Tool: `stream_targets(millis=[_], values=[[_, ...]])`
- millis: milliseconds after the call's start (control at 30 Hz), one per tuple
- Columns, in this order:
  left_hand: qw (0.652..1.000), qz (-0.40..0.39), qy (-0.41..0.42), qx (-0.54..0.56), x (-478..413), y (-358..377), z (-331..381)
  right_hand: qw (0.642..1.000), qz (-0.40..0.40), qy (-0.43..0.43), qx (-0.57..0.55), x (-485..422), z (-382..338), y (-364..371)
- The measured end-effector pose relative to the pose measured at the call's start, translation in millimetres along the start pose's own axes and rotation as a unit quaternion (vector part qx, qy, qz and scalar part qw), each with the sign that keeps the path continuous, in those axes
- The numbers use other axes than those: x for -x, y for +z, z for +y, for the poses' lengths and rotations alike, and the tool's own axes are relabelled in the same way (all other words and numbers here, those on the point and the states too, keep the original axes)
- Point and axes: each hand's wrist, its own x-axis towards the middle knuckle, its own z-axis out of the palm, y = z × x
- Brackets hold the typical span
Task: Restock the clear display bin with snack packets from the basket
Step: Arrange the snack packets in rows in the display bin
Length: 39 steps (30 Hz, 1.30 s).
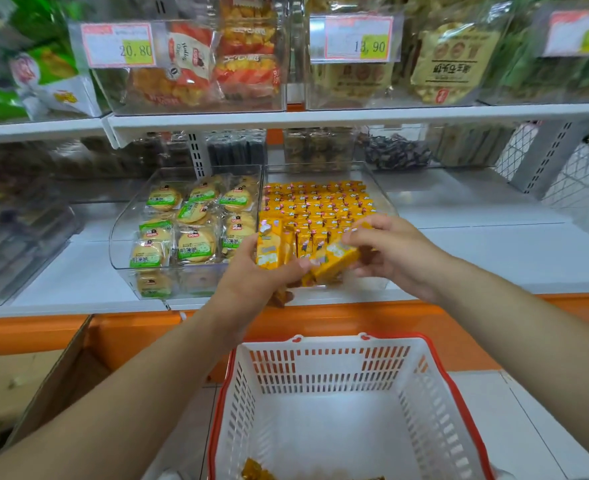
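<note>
A clear display bin on the white shelf holds several rows of small yellow snack packets standing upright. My left hand grips a bunch of the same yellow packets at the bin's front edge. My right hand pinches one tilted yellow packet over the bin's front row. Below stands the white basket with a red rim; only a few yellow packets lie at its near edge.
A second clear bin with round green-labelled biscuit packs sits just left. Above runs a shelf with more clear bins and price tags. An orange ledge runs under the shelf; a cardboard box stands at the lower left.
</note>
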Motion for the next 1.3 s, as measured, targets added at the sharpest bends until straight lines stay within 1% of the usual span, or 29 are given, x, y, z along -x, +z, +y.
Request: stream_targets(millis=[67, 133, 267, 400, 467, 567, 633, 700, 767, 800, 867, 933, 1033, 1167, 1300], values=[[0.999, 0.030, -0.016, 0.035, -3, -8, 1, 0.998, 0.013, 0.008, -0.065, -3, 3, -8], [0.998, 0.040, -0.025, 0.052, -5, -10, 0, 0.996, -0.012, 0.007, -0.084, -4, 9, -8], [0.997, 0.034, -0.031, 0.067, -8, 0, -5, 0.997, -0.073, -0.007, -0.010, -3, 27, 12], [0.997, 0.049, -0.030, 0.053, -11, -2, -7, 0.996, -0.086, 0.005, 0.004, -5, 28, 20], [0.998, 0.037, -0.019, 0.046, -12, -1, -8, 0.993, -0.117, 0.007, 0.029, -4, 28, 21], [1.000, 0.021, -0.012, 0.010, -12, 2, -13, 0.982, -0.180, 0.005, 0.050, -1, 29, 27], [1.000, 0.018, -0.013, -0.015, -14, 0, -16, 0.980, -0.187, -0.001, 0.072, -1, 26, 27], [0.999, 0.021, -0.028, -0.023, -17, -5, -15, 0.985, -0.149, -0.016, 0.086, -7, 21, 19], [0.999, 0.022, -0.041, -0.027, -19, -11, -15, 0.990, -0.053, -0.048, 0.120, -18, 15, 3], [0.998, 0.022, -0.041, -0.033, -20, -14, -15, 0.987, 0.001, -0.072, 0.141, -24, 13, -7], [0.998, 0.017, -0.042, -0.043, -21, -17, -15, 0.971, 0.090, -0.126, 0.182, -37, 11, -27], [0.998, 0.011, -0.032, -0.054, -22, -17, -16, 0.949, 0.141, -0.165, 0.229, -50, 13, -42], [0.998, 0.009, -0.025, -0.059, -23, -15, -18, 0.918, 0.147, -0.179, 0.320, -65, 25, -49], [0.998, 0.020, -0.021, -0.064, -25, -13, -19, 0.864, 0.154, -0.178, 0.445, -81, 42, -47], [0.997, 0.024, -0.023, -0.069, -27, -11, -20, 0.845, 0.172, -0.157, 0.481, -93, 46, -43]])
